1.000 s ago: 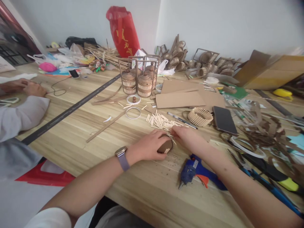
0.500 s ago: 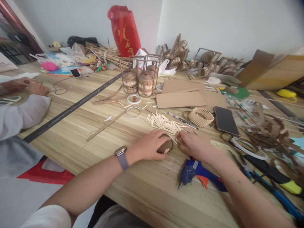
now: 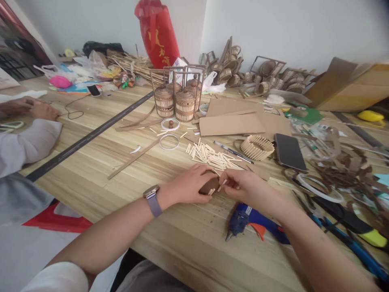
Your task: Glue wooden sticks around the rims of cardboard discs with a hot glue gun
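My left hand [image 3: 194,184] wraps round a small brown disc [image 3: 209,185], thumb and fingers on its rim. A couple of short pale sticks [image 3: 212,191] stand at the disc's near edge. Between the thumb and finger of my right hand [image 3: 235,184] is a short wooden stick [image 3: 223,185], held close by the disc's right edge. Just beyond both hands lies a loose pile of short sticks [image 3: 209,156]. A blue glue gun [image 3: 243,223] with an orange trigger rests on the table, partly under my right forearm.
Behind the pile are a pen [image 3: 232,152], a ring of sticks [image 3: 257,147], a phone [image 3: 290,151] and cardboard sheets [image 3: 232,125]. Lidded stick baskets [image 3: 185,105] stand farther back. Pliers and brown strips [image 3: 343,172] crowd the right. Another person's hands [image 3: 42,108] are at the left.
My right hand has come from the edge of the stick pile toward the disc, and a stick now shows in its fingers. My left hand stays on the disc.
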`<move>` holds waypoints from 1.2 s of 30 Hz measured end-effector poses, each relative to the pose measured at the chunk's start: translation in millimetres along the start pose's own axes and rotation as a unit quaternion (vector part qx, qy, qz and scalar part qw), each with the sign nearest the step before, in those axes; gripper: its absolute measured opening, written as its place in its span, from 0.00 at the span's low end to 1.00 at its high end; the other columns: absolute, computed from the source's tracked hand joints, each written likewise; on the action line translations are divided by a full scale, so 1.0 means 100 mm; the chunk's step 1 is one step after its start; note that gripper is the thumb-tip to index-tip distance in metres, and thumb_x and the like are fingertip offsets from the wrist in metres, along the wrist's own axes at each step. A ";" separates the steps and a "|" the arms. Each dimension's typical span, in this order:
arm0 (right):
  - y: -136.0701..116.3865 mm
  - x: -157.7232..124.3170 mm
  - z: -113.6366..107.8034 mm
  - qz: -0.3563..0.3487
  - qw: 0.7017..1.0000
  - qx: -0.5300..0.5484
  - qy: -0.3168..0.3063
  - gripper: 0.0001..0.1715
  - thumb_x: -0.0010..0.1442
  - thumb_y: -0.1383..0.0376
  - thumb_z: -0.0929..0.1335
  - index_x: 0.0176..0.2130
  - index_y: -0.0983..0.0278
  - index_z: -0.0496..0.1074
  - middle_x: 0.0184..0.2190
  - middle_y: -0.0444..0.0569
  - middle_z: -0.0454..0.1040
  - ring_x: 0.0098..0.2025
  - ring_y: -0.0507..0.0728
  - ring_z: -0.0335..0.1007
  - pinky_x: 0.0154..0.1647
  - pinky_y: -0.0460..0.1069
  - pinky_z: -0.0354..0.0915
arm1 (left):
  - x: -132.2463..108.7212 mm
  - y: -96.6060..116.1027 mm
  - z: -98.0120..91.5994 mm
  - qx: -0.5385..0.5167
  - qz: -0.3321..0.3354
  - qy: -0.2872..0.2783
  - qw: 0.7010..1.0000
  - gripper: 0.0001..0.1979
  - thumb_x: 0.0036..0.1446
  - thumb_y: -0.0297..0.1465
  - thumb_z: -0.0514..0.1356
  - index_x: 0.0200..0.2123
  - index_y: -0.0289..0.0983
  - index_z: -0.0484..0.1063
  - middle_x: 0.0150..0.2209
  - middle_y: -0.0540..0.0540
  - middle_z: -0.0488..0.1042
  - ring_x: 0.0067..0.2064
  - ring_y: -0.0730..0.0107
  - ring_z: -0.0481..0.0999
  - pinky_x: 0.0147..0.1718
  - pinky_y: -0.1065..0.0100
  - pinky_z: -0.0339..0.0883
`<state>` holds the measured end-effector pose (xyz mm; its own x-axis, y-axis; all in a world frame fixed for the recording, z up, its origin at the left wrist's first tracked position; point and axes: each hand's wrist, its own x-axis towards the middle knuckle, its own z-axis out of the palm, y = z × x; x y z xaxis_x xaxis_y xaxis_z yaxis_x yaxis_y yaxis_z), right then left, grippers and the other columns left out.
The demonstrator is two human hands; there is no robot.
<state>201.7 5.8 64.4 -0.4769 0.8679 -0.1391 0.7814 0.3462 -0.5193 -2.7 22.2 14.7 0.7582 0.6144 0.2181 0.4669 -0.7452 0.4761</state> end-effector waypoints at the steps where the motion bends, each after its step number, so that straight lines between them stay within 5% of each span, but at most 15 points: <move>1: -0.04 -0.01 0.01 -0.004 1.000 0.005 -0.013 0.07 0.54 0.69 0.63 0.32 0.62 0.70 0.23 0.41 0.71 0.24 0.52 0.64 0.27 0.45 0.58 | 0.00 0.00 0.00 -0.001 0.000 0.000 1.000 0.27 0.50 0.31 0.67 0.53 0.37 0.66 0.58 0.38 0.64 0.60 0.52 0.62 0.59 0.55 0.59; 12: -0.23 -0.03 0.05 -0.009 0.995 -0.075 -0.058 0.11 0.59 0.73 0.63 0.33 0.64 0.74 0.31 0.48 0.78 0.32 0.54 0.71 0.32 0.46 0.61 | 0.00 0.00 -0.02 -0.006 0.014 0.005 1.000 0.26 0.50 0.31 0.67 0.53 0.35 0.66 0.56 0.37 0.66 0.59 0.53 0.64 0.58 0.57 0.59; 36: -0.20 -0.05 0.15 -0.061 0.982 -0.172 -0.041 0.10 0.63 0.71 0.63 0.38 0.67 0.74 0.36 0.53 0.77 0.38 0.59 0.74 0.39 0.50 0.65 | -0.01 0.01 -0.01 -0.018 0.013 0.008 1.000 0.29 0.50 0.33 0.68 0.54 0.38 0.65 0.57 0.38 0.65 0.60 0.52 0.63 0.59 0.54 0.58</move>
<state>182.6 -10.2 62.7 -0.5960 0.7851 -0.1684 0.7989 0.5588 -0.2223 -3.1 21.1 16.2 0.7617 0.6001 0.2443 0.4306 -0.7506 0.5013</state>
